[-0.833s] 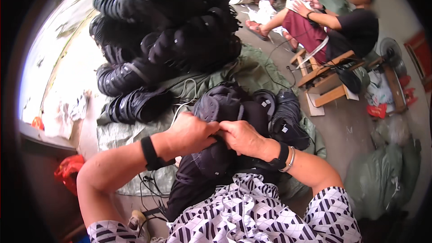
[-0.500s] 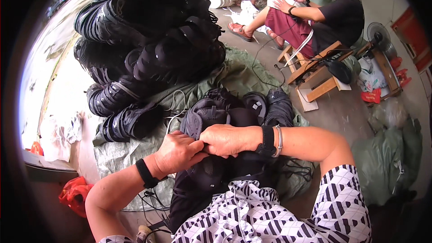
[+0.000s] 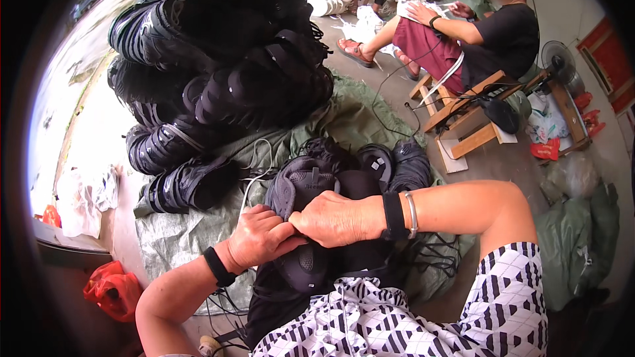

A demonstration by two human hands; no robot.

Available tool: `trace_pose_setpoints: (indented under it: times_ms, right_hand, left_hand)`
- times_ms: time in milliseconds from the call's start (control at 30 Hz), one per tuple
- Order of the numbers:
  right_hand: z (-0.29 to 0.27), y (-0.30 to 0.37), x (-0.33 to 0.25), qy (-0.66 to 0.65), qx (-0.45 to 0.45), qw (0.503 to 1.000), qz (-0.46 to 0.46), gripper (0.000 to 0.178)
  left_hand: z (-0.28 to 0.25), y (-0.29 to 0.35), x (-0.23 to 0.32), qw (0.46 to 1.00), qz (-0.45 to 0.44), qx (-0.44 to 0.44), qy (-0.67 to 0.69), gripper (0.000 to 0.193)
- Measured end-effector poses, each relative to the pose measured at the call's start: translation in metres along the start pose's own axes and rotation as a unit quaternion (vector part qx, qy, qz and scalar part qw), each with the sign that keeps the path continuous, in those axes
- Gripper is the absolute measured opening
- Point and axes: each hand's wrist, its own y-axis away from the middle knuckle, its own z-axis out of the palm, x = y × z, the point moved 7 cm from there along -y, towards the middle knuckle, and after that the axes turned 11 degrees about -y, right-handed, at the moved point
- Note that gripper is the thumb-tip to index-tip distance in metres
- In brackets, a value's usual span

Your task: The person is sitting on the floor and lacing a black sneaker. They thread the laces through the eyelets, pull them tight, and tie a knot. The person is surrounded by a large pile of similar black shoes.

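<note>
Right hand [image 3: 331,218] and left hand [image 3: 259,235] meet over the person's lap, knuckles up, their tips close together at a dark shoe upper [image 3: 306,182]. Both are closed rather than spread: the right has its thumb and forefinger brought into a pinch, the left has its fingers curled with the thumb pointing in toward the right. Whether they grip the upper's edge or some thin lace I cannot tell, since the knuckles hide that spot (a pale cord [image 3: 246,193] runs close behind the left hand, but its end is lost to view).

That upper lies over the lap, near the middle of the sheet's near edge, its tongue on the side away from the body. Lap and thighs probably serve as the support, leaving neither hand to carry its weight, and the two pinches side by side look suited to fine finger work.

Beyond, a tall stack of black uppers [image 3: 258,86] stands on the far left part of the green sheet [image 3: 192,244], with a short nested row [image 3: 192,185] by its left edge; nesting likely saves room. More uppers [image 3: 411,166] lie toward the right edge, within easy reach, I'd judge.
</note>
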Motion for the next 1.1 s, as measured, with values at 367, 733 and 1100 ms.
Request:
trace_pose_setpoints:
  times_ms: [367,733,1100]
  right_hand:
    - [0.019,0.011,0.035,-0.255,0.145,0.954,0.066,0.013]
    - [0.015,0.001,0.009,-0.042,0.066,0.996,-0.03,0.016]
    - [-0.139,0.072,0.026,0.146,0.421,0.895,0.028,0.011]
  left_hand:
    - [-0.001,0.004,-0.001,0.995,-0.005,-0.072,0.075,0.027]
    - [-0.001,0.005,0.01,1.0,-0.009,-0.012,0.027,0.022]
    - [-0.015,-0.01,0.002,0.988,-0.133,-0.032,0.075,0.023]
